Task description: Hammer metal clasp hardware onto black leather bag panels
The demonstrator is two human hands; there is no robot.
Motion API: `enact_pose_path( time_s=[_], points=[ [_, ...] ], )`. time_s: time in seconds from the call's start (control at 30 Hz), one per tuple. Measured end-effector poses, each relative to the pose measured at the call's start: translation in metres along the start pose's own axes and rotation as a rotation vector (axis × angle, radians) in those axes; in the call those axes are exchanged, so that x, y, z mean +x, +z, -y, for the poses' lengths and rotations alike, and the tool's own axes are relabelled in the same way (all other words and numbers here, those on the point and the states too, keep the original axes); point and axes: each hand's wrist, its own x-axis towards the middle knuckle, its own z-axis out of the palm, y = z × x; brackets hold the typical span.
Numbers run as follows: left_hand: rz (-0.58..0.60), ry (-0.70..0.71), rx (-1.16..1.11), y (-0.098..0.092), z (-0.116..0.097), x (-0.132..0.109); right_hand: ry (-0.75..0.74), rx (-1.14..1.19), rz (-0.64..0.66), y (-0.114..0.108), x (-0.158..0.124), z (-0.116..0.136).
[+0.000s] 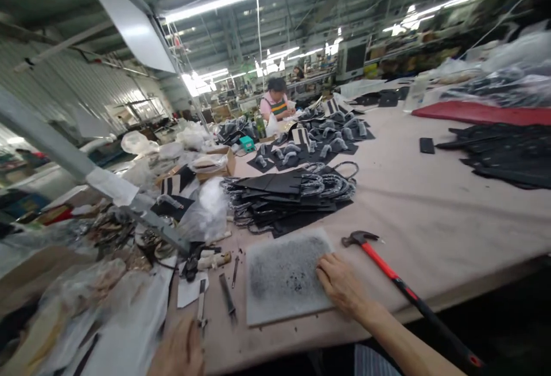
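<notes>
My right hand (338, 281) rests on the right edge of a grey-white board (284, 301), fingertips on its surface and nothing visible held. Dark marks and small holes dot the board's middle. To the right of that hand lies a claw hammer (390, 270) with a red and black handle, its head turned away from me. My left hand (178, 353) is at the table's near edge, lower left, smeared by motion, so its fingers are unclear. Close by it are a thin metal tool (201, 301), a flat-ended metal punch (227, 295) and a slim rod (235, 271).
Behind the board a stack of black pieces with wrapped handles (297, 192) lies on the table (408, 192). More black pieces (512, 155), a phone-like black slab (427, 146) and red material (482, 113) sit right. A slanted metal post (86, 163) and plastic bags stand left. A person (275, 103) sits beyond.
</notes>
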Motion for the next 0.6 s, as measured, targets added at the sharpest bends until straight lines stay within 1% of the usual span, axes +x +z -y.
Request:
enact_pose_path(
  time_s=[0.03, 0.07, 0.1, 0.17, 0.23, 0.27, 0.33, 0.4, 0.47, 0.53, 0.6],
  points=[
    [0.027, 0.078, -0.017, 0.021, -0.009, 0.021, 0.016, -0.003, -0.027, 0.003, 0.001, 0.000],
    [0.070, 0.126, -0.041, 0.044, -0.020, 0.045, 0.026, -0.001, -0.047, 0.005, 0.001, 0.001],
    [0.144, 0.161, -0.064, 0.069, -0.033, 0.071, 0.032, 0.003, -0.056, 0.006, 0.001, 0.001],
    [0.287, 0.163, -0.036, 0.119, -0.059, 0.125, 0.035, 0.017, -0.053, 0.006, 0.001, 0.002],
    [0.424, 0.185, -0.003, 0.164, -0.084, 0.172, 0.040, 0.038, -0.043, 0.004, 0.000, 0.003],
    [0.477, 0.215, 0.016, 0.185, -0.095, 0.192, 0.048, 0.049, -0.042, 0.003, 0.000, 0.004],
    [0.553, 0.291, 0.062, 0.220, -0.112, 0.224, 0.063, 0.066, -0.049, 0.001, 0.000, 0.005],
    [0.596, 0.360, 0.129, 0.249, -0.123, 0.246, 0.068, 0.079, -0.057, 0.001, 0.000, 0.005],
    [0.627, 0.398, 0.204, 0.271, -0.129, 0.263, 0.063, 0.092, -0.067, 0.003, 0.000, 0.003],
    [0.658, 0.423, 0.270, 0.287, -0.130, 0.275, 0.057, 0.103, -0.079, 0.006, -0.002, 0.001],
    [0.697, 0.452, 0.319, 0.299, -0.130, 0.285, 0.049, 0.113, -0.091, 0.009, -0.003, -0.003]
  ],
)
